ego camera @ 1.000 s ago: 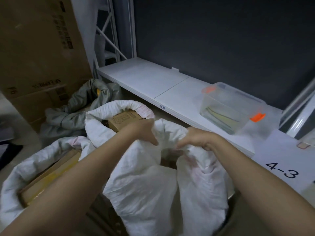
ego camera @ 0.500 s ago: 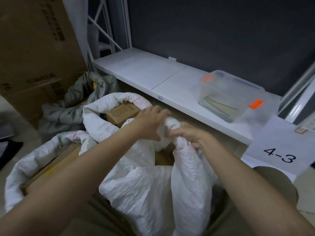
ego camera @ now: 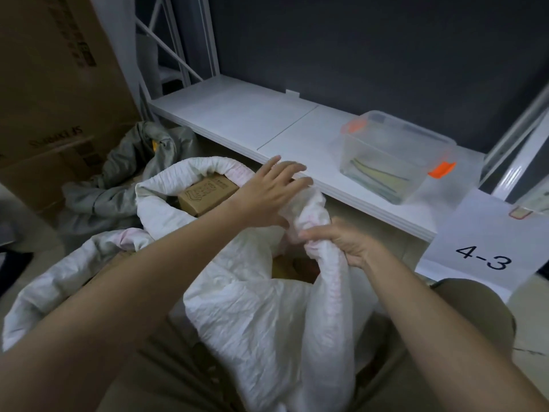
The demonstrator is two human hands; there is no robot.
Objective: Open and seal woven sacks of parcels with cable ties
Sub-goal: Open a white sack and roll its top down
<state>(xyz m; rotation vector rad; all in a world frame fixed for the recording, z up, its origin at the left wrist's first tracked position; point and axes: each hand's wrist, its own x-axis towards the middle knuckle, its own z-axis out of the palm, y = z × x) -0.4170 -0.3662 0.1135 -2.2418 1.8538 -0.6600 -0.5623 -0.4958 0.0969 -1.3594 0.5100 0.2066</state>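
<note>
A white woven sack (ego camera: 261, 316) stands in front of me with its mouth half gathered; brown parcels show inside the gap. My right hand (ego camera: 341, 242) grips the bunched right edge of the mouth. My left hand (ego camera: 273, 194) lies over the top of the gathered fabric with its fingers spread and straight. Behind it a second white sack (ego camera: 160, 200) stands open with a brown cardboard parcel (ego camera: 208, 190) showing. A third open sack (ego camera: 53, 281) lies at the lower left. A clear plastic box (ego camera: 395, 156) on the shelf holds thin yellowish strips; I cannot tell if they are cable ties.
A low white shelf (ego camera: 243, 120) runs across the back. A paper sign reading 4-3 (ego camera: 484, 257) hangs at its right end. A large cardboard box (ego camera: 56, 84) stands at the left, with a crumpled grey sack (ego camera: 118, 185) at its foot.
My hands came together at the sack's mouth. The left hand let go of its edge and spread flat over the bunched fabric; the right hand kept its grip and gathered more.
</note>
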